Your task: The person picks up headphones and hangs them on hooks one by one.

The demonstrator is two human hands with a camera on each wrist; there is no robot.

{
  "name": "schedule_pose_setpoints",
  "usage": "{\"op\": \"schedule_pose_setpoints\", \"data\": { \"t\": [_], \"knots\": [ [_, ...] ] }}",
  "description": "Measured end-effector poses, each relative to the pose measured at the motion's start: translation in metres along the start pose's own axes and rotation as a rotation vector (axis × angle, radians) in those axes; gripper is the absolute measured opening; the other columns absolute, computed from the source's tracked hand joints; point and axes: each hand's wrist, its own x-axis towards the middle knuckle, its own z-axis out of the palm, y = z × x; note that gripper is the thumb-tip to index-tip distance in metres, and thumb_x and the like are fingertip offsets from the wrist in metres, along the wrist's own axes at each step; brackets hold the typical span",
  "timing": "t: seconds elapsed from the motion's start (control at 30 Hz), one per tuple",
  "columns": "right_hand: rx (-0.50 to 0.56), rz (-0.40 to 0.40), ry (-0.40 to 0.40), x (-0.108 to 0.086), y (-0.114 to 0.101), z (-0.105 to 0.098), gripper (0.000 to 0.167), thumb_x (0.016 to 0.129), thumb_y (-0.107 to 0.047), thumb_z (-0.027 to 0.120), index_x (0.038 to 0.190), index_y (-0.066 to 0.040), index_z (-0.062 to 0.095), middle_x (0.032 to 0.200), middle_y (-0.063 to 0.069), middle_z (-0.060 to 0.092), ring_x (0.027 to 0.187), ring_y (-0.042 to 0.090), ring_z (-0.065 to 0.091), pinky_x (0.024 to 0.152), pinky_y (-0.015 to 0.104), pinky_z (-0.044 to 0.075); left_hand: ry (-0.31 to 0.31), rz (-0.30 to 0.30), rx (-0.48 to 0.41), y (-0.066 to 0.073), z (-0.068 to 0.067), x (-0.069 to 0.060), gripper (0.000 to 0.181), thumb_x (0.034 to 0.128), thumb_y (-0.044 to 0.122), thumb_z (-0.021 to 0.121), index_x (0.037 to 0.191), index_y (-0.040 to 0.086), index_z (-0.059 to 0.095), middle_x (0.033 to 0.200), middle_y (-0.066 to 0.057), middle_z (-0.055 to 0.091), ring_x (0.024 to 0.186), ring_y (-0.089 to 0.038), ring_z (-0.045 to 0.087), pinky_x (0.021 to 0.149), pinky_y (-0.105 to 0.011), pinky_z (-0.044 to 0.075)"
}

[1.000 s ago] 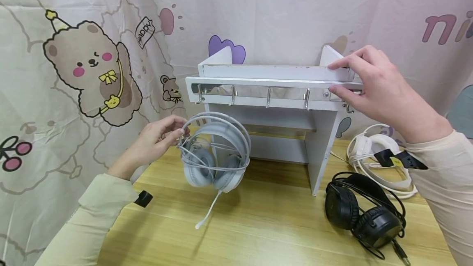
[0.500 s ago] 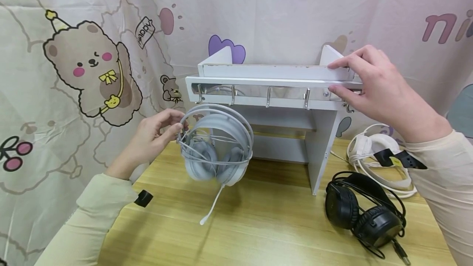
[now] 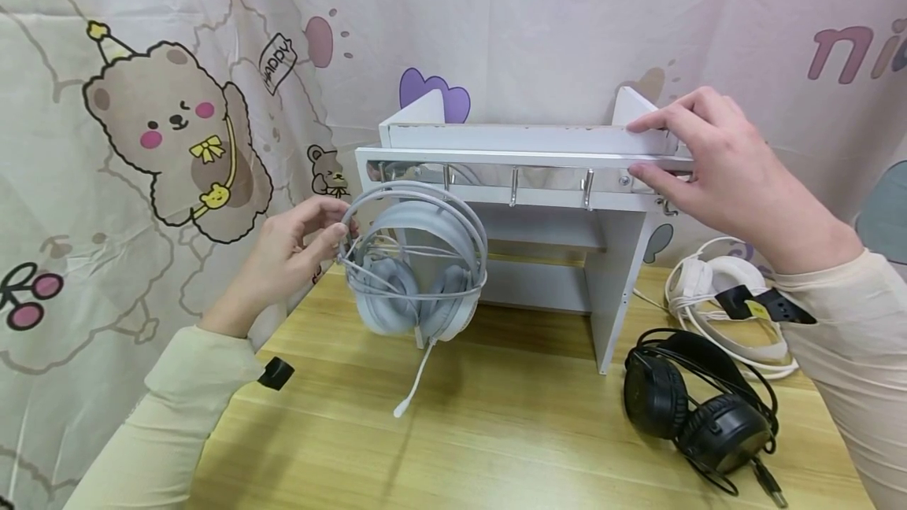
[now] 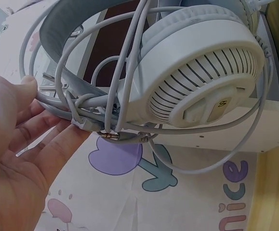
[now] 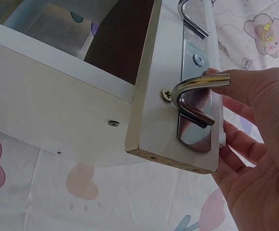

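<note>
My left hand (image 3: pixel 279 258) pinches the grey-white headset (image 3: pixel 453 313) at the left side of its headband, thumb against fingers. The headset hangs above the table, its cable wound round it and its mic boom pointing down. Its top overlaps the left hooks of the white shelf (image 3: pixel 609 274) in the head view; whether it touches them I cannot tell. In the left wrist view, the near ear cup (image 4: pixel 202 72) hangs beyond the fingers. With thumb in front and fingers behind, my right hand (image 3: pixel 740 179) grips the right end of the hook rail (image 5: pixel 158 134).
Several metal hooks (image 3: pixel 514 186) line the rail. A black headset (image 3: pixel 723 431) lies on the wooden table (image 3: pixel 538 447) at the right front. Behind it are white headphones (image 3: pixel 690 282) with a coiled cable. A printed curtain (image 3: pixel 567 46) hangs behind and to the left.
My left hand has raised the grey-white headset and brought it slightly right, up to the rail's left hooks. My right hand keeps its place on the rail.
</note>
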Motion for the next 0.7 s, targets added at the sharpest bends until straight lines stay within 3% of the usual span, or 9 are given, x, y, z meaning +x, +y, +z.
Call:
{"op": "schedule_pose_setpoints", "data": {
  "t": [0.7],
  "knots": [
    [0.011,-0.002,0.015,-0.0012,0.0004,0.0017,0.048,0.083,0.002,0.088,0.128,-0.001,0.072,0.113,0.026,0.057,0.099,0.035,0.049,0.081,0.039,0.035,-0.031,-0.172,-0.033,-0.003,0.006,0.0092,0.025,0.1113,0.015,0.059,0.131,0.002,0.066,0.118,-0.019,0.076,0.1,0.009,0.071,0.08,-0.018,0.063]
  ]
}}
